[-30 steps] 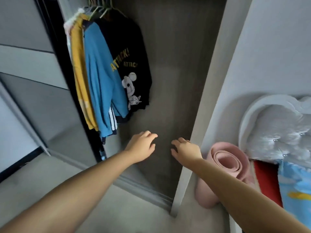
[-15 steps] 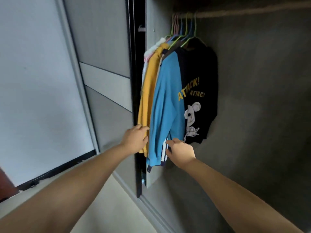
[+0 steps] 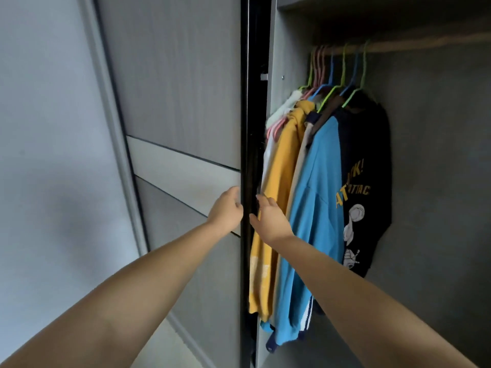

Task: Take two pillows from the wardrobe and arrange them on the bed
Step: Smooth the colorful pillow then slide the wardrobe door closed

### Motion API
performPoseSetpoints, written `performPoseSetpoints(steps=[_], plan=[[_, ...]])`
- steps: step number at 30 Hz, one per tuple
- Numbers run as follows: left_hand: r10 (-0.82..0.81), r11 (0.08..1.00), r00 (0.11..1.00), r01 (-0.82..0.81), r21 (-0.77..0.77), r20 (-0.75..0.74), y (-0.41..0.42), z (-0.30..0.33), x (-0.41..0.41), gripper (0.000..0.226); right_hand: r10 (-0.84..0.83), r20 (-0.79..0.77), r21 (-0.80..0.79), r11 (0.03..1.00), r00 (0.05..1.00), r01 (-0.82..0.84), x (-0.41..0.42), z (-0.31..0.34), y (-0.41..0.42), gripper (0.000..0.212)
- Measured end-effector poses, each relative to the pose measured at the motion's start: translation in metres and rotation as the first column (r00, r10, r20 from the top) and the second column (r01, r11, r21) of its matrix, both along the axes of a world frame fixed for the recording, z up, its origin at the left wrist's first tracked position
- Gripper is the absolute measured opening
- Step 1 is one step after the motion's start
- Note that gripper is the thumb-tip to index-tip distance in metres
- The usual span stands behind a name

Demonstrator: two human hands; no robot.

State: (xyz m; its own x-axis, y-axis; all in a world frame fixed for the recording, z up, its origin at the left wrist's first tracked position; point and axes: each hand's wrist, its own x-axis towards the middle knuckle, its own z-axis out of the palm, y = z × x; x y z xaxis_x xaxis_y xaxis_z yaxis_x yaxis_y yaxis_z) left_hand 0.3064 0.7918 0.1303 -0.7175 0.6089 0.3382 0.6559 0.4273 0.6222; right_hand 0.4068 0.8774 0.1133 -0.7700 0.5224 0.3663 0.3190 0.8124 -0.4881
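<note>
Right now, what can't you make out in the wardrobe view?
- Pillows: none visible, head view; the sliding door covers the left section.
- Left hand fingertips: hidden at the door's black edge; grip unclear.
- Wardrobe floor: cut off by the bottom edge.
- Garments behind the yellow top and blue top: overlapped.
- Right hand: open, holding nothing.

A row of clothes hangs from a rail (image 3: pixel 414 45) at upper right on green, blue and pink hangers (image 3: pixel 342 73): a yellow top (image 3: pixel 279 181) on the left, a bright blue jacket (image 3: pixel 316 221) beside it, then a black printed shirt (image 3: pixel 369 187) farthest right, against the dark grey back panel (image 3: pixel 438 181)
</note>
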Motion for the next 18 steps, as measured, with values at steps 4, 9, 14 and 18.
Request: performPoseSetpoints(steps=[4, 9, 14, 18], plan=[[-0.123, 0.992, 0.988, 0.124, 0.005, -0.092, 0.011, 0.024, -0.041, 0.054, -0.129, -0.033, -0.092, 0.988, 0.991, 0.126, -0.049, 0.007, 0.003, 0.073], [-0.259, 0.964, 0.966, 0.259, 0.067, -0.004, 0.016, 0.043, -0.054, 0.059, -0.306, -0.161, -0.182, 0.944, 0.938, 0.276, -0.076, 0.018, 0.005, 0.058], [-0.314, 0.947, 0.943, 0.304, 0.101, 0.107, 0.015, 0.047, -0.045, 0.058, -0.344, -0.146, -0.213, 0.927, 0.928, 0.31, -0.077, 0.019, 0.002, 0.045], [-0.323, 0.945, 0.94, 0.312, 0.102, 0.108, 0.017, 0.052, -0.028, 0.05, -0.376, -0.156, -0.281, 0.903, 0.913, 0.324, -0.067, 0.022, 0.003, 0.05]])
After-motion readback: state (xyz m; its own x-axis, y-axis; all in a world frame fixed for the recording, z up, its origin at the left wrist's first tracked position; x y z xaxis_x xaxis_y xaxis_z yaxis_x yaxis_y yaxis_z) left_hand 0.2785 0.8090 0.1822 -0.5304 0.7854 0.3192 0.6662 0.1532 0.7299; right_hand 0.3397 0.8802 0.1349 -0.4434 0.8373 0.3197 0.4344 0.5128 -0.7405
